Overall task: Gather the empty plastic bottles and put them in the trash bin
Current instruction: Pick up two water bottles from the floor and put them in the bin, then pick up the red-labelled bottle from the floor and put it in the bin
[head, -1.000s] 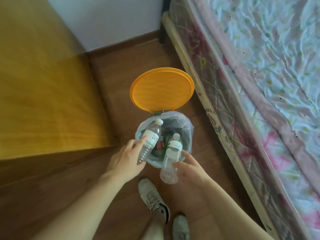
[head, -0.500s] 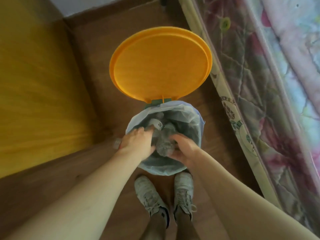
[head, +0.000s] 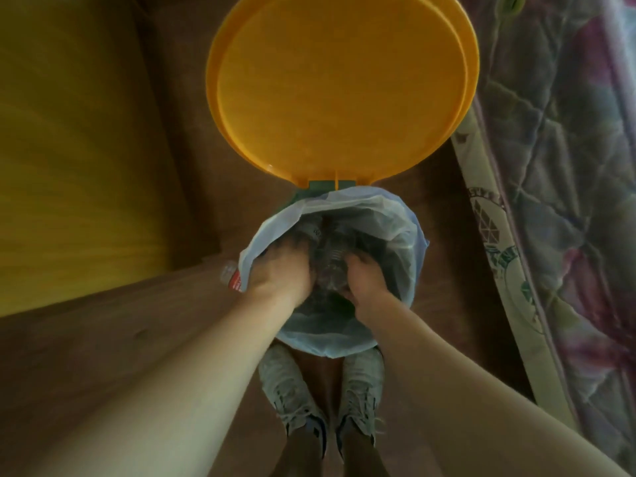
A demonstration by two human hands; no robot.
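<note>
The trash bin (head: 411, 256) stands on the floor in front of me, lined with a pale blue bag, its orange lid (head: 344, 91) raised upright behind it. Both my hands reach down into the bag. My left hand (head: 282, 273) is closed over a clear plastic bottle (head: 230, 277); its red-labelled end pokes out past the bag's left rim. My right hand (head: 364, 280) curls against another clear bottle (head: 328, 266), which lies between the two hands inside the bin. More bottles show dimly deeper in the bag.
A yellow wooden cabinet (head: 69, 160) stands at the left. A quilted floral mattress edge (head: 550, 173) runs along the right. My two grey shoes (head: 292, 390) stand on the wooden floor just in front of the bin.
My hands have gone from holding two bottles above the bin down into the bag with them. The camera has moved much closer to the bin.
</note>
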